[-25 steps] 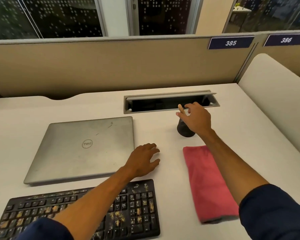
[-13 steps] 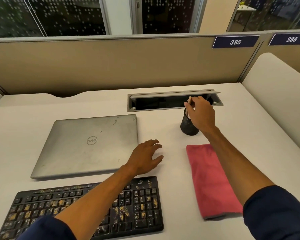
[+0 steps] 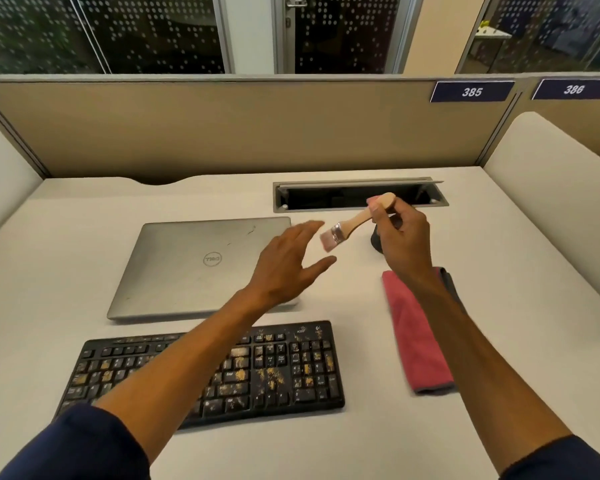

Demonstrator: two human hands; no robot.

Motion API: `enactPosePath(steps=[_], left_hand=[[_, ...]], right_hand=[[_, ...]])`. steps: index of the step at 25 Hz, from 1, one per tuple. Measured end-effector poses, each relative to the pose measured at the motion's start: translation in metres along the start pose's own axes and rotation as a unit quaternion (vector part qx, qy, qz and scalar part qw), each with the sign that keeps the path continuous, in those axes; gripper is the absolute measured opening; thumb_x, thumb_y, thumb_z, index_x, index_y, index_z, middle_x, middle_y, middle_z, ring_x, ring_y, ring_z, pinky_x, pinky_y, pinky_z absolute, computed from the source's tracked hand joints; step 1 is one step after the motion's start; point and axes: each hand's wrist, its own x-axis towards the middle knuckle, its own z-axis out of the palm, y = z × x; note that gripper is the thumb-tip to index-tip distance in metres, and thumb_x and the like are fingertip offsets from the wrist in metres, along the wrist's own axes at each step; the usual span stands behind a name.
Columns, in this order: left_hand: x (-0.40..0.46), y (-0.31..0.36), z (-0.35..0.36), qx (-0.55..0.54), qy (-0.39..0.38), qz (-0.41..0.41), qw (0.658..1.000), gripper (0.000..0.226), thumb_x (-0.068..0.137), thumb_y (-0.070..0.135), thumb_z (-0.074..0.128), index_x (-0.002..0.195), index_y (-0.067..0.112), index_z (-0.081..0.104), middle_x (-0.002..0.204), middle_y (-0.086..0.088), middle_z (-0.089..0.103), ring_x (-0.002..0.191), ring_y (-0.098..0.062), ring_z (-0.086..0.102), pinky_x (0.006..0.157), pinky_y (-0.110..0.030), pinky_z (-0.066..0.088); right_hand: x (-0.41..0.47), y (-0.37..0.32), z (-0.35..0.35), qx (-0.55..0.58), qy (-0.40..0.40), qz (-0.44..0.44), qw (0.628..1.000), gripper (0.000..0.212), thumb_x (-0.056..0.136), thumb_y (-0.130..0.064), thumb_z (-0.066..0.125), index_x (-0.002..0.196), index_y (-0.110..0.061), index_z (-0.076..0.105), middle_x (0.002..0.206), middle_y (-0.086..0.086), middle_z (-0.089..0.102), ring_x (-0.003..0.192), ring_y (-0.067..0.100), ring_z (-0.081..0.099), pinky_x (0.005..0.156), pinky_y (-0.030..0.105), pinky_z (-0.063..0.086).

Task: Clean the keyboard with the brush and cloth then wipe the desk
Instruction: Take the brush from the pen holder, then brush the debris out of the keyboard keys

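A black keyboard (image 3: pixel 278 372) speckled with yellowish crumbs lies at the desk's (image 3: pixel 499 323) near edge. My right hand (image 3: pixel 402 240) pinches the wooden handle of a small brush (image 3: pixel 350 224), held in the air with its pink bristles pointing down-left. Raised above the desk, my left hand (image 3: pixel 288 268) has its fingers spread, fingertips close to the bristles but apart from them. A folded red cloth (image 3: pixel 416 334) lies to the right of the keyboard, under my right forearm.
A closed silver laptop (image 3: pixel 194 265) lies behind the keyboard. A black cup (image 3: pixel 374 242) stands mostly hidden behind my right hand. An open cable tray (image 3: pixel 326 197) is set in the desk's back. Beige partitions enclose the desk at the back and both sides.
My right hand has lifted the brush out of the black cup and swung it leftward. My left hand has risen off the desk toward the brush.
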Motion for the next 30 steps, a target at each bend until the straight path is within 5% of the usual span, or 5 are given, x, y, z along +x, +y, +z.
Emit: enactPosePath(steps=[3,9,16,23,30], left_hand=[[-0.009,-0.005,-0.015,0.015,-0.020,-0.013,1.000,0.068,0.090,0.045,0.068,0.148,0.017,0.044,0.146,-0.008,0.053,0.131,-0.029,0.049,0.108,-0.042,0.038],[-0.050,-0.022,-0.038,-0.005,0.020,-0.008,1.000,0.034,0.092,0.032,0.069,0.121,0.015,0.069,0.107,-0.004,0.074,0.091,-0.020,0.062,0.082,-0.030,0.047],[-0.107,-0.077,-0.060,-0.025,-0.030,-0.063,0.997,0.066,0.084,0.055,0.068,0.140,0.024,0.054,0.129,0.003,0.066,0.113,-0.016,0.058,0.097,-0.036,0.044],[-0.213,-0.175,-0.091,-0.049,0.064,-0.208,0.975,0.054,0.086,0.052,0.063,0.130,0.021,0.060,0.132,0.000,0.063,0.121,-0.019,0.058,0.102,-0.047,0.049],[-0.288,-0.223,-0.100,0.010,-0.002,-0.242,0.970,0.100,0.066,0.083,0.063,0.144,0.026,0.038,0.141,0.003,0.047,0.124,-0.020,0.051,0.106,-0.050,0.044]], right_hand=[[-0.025,-0.010,0.018,0.046,-0.043,0.029,0.998,0.016,0.100,-0.027,0.055,0.106,-0.021,0.069,0.071,-0.013,0.058,0.069,0.007,0.051,0.067,0.028,0.046],[-0.072,-0.029,0.055,0.108,-0.097,0.097,0.985,0.018,0.098,-0.029,0.058,0.109,-0.020,0.069,0.078,-0.009,0.063,0.070,0.007,0.055,0.065,0.016,0.047],[-0.122,-0.037,0.102,0.042,-0.144,0.095,0.984,0.014,0.096,-0.028,0.062,0.105,-0.022,0.070,0.084,-0.011,0.068,0.080,0.004,0.064,0.075,0.016,0.049],[-0.157,-0.037,0.136,0.021,-0.162,0.125,0.979,0.028,0.100,-0.033,0.054,0.113,-0.015,0.071,0.090,-0.007,0.069,0.079,0.003,0.062,0.072,0.018,0.048],[-0.188,-0.056,0.178,0.036,-0.206,0.112,0.971,0.008,0.097,-0.022,0.061,0.102,-0.024,0.066,0.095,-0.004,0.070,0.088,0.010,0.068,0.074,0.022,0.055]])
